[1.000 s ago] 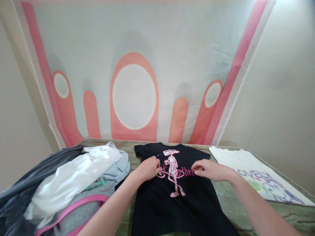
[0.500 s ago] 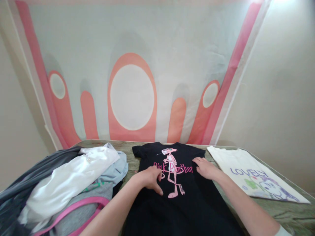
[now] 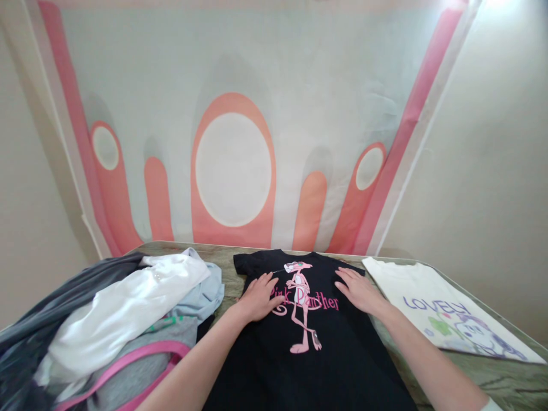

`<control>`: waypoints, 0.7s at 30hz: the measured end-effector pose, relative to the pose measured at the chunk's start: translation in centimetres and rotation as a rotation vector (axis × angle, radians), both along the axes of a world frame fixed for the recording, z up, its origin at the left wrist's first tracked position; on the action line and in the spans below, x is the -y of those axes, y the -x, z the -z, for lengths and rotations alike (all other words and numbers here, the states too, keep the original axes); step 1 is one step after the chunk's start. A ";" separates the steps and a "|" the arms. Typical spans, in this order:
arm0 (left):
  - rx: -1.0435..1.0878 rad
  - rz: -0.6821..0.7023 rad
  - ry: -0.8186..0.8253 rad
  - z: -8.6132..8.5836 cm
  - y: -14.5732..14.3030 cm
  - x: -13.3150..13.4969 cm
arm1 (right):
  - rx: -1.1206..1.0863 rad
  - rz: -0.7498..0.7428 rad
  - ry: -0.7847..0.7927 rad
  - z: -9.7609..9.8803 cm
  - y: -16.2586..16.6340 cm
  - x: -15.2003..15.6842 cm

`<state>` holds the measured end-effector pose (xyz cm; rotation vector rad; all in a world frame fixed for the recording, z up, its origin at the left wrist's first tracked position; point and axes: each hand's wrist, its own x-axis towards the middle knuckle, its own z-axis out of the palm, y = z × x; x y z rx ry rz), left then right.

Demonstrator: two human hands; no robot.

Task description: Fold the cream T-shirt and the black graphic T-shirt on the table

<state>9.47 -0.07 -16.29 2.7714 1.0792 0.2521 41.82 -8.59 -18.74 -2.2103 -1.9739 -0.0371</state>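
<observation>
A black T-shirt (image 3: 342, 359) with a pink panther print and pink lettering lies spread flat on the table, its neck toward the wall. My left hand (image 3: 260, 298) rests on its left chest side, fingers stretched out and covering the start of the lettering. On the opposite side, below the right sleeve, my right hand (image 3: 358, 291) lies flat with its fingers spread. Neither hand grips the cloth. The shirt's lower part runs out of the bottom of the view.
Left of the shirt is a loose heap with a white garment (image 3: 128, 305), a light blue one (image 3: 201, 299) and a grey one with pink trim (image 3: 141, 368). A white shirt lettered LOVELY (image 3: 411, 285) lies at right. The wooden table (image 3: 492, 374) meets a patterned wall hanging (image 3: 233, 171).
My left hand has moved up and left on the shirt and flattened, fingers now stretched toward the sleeve. My right hand has spread its fingers more. The view has shifted slightly.
</observation>
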 end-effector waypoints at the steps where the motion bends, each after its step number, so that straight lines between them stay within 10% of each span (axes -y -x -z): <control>1: -0.038 -0.017 0.008 0.5 0.1 -0.3 | -0.009 0.024 0.045 0.7 -0.5 -0.1; 10: -0.175 -0.082 0.063 0.9 0.4 0.3 | 0.009 0.233 0.142 2.0 -4.1 -0.2; 21: -0.185 -0.098 -0.037 -2.8 -5.1 -1.1 | -0.118 -0.279 0.037 -2.2 6.1 -5.4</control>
